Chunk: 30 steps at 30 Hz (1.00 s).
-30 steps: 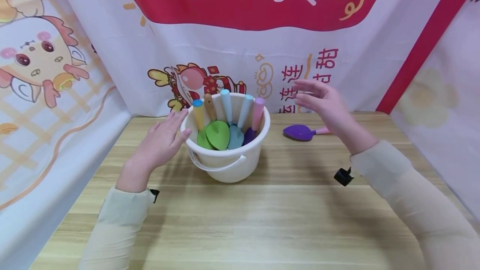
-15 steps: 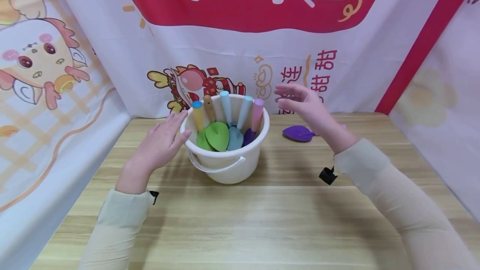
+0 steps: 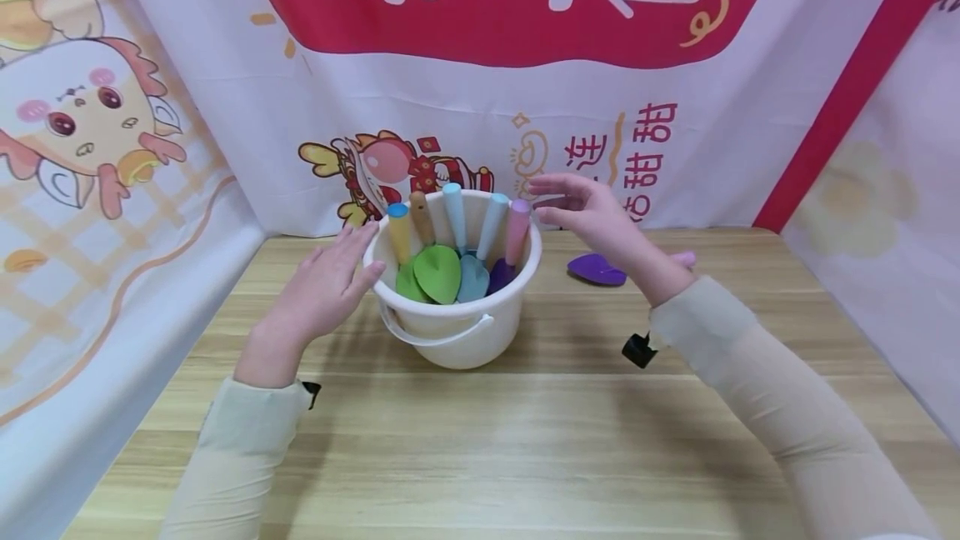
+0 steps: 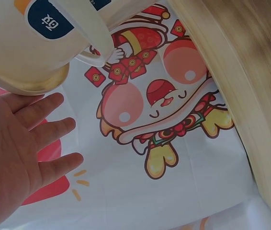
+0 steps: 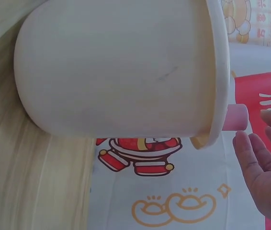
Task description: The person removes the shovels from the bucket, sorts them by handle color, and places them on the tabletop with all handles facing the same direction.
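A white bucket (image 3: 468, 340) stands on the table with several small garden trowels in it. Among them are a green trowel (image 3: 437, 273), a blue-grey trowel (image 3: 472, 280) and a purple trowel with a pink handle (image 3: 517, 232). My left hand (image 3: 322, 290) rests with straight fingers at the bucket's left rim. At the right rim is my right hand (image 3: 588, 215), thumb and fingers apart around nothing. In the right wrist view its fingertips lie just beyond the pink handle's end (image 5: 236, 117), with a small gap. Another purple trowel (image 3: 596, 269) lies on the table, partly behind my right forearm.
The wooden table (image 3: 480, 448) runs up to a printed white and red cloth (image 3: 465, 90) behind the bucket. A printed cloth (image 3: 97, 190) also hangs at the left. The bucket's handle (image 3: 442, 338) hangs down at its front.
My right hand has moved left, from above the loose purple trowel to the bucket's right rim beside the pink handle. My left hand has stayed at the left rim.
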### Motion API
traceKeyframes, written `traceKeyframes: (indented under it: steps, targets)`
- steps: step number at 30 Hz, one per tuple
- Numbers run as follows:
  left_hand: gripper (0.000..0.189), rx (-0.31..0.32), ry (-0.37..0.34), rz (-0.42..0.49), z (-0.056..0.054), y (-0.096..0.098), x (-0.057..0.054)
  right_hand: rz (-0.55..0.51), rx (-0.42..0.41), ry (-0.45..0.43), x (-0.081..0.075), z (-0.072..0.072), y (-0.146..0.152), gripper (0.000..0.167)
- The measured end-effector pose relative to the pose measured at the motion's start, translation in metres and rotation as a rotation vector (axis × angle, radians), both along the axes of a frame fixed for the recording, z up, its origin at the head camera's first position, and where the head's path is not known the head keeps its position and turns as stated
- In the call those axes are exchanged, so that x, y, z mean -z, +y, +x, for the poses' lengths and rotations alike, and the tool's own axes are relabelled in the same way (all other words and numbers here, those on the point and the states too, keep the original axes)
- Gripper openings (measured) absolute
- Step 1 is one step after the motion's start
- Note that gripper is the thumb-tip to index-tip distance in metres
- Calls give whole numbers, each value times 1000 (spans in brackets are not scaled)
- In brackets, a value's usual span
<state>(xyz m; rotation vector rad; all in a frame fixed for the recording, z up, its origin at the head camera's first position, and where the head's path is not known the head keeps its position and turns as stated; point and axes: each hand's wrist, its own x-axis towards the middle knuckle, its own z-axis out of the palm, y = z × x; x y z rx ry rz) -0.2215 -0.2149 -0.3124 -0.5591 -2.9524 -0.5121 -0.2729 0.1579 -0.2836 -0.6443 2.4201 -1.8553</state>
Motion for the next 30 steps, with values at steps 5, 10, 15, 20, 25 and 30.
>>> traceKeyframes:
  steps: [5, 10, 15, 20, 25, 30]
  targets:
    - [68, -1, 1, 3, -1, 1, 2, 38, -10, 24, 1, -1, -3, 46]
    - [68, 1, 5, 12, -1, 1, 2, 135, 9, 110, 3, -1, -7, 44]
    - [68, 1, 4, 9, 0, 1, 2, 242, 64, 155, 0, 1, -12, 39]
    - [68, -7, -3, 12, 0, 1, 3, 296, 90, 126, -1, 2, -16, 34]
    - [68, -9, 3, 18, -1, 1, 4, 280, 75, 131, -3, 4, -21, 34]
    - [68, -2, 5, 14, -1, 0, 2, 272, 42, 123, -6, 5, -27, 35]
